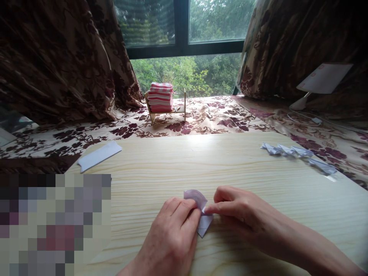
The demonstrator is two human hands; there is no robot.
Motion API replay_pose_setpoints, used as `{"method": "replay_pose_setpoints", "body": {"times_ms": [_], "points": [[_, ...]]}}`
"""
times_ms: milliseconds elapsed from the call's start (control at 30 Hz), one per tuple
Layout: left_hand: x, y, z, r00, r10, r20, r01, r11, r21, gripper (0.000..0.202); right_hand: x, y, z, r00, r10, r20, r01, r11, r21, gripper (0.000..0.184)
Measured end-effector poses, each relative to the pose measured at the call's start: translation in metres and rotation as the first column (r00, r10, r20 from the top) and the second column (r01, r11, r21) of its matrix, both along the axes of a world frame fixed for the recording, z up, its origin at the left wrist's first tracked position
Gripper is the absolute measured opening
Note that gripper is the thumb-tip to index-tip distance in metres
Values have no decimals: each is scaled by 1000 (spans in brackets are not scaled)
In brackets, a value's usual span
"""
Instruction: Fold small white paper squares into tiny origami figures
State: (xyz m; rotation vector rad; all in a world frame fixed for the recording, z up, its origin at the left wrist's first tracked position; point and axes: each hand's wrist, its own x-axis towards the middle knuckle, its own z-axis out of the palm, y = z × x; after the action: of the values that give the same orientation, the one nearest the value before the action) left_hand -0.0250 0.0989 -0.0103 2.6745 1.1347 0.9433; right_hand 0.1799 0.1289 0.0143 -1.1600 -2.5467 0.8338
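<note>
A small piece of white paper (205,225), partly folded, lies on the wooden table between my hands. Its upper flap (195,196) curls up and away from the surface. My left hand (175,230) is closed on the paper's left side, fingers pressing it down. My right hand (244,211) has its index finger stretched to the fold at the paper's middle, with the other fingers curled in. Its thumb is mostly hidden, so I cannot make out how it touches the paper.
Several folded paper pieces (299,152) lie at the table's (138,161) far right. A flat paper strip (100,155) rests at the far left. Behind the table, a small rack (184,105) holds folded striped cloths (161,97). A white lamp (324,78) stands right. The lower left is pixelated.
</note>
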Motion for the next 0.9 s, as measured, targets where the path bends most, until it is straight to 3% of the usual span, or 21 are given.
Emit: {"method": "replay_pose_setpoints", "body": {"times_ms": [133,900], "points": [[0,-1,-1,1000,-11,-28,10,1000,-28,25,2,-1,-4,1000,-14,-23,14,1000,15,41],[0,0,-5,994,39,-105,-38,999,17,34,-2,1,-3,1000,-20,-6,21,999,50,35]]}}
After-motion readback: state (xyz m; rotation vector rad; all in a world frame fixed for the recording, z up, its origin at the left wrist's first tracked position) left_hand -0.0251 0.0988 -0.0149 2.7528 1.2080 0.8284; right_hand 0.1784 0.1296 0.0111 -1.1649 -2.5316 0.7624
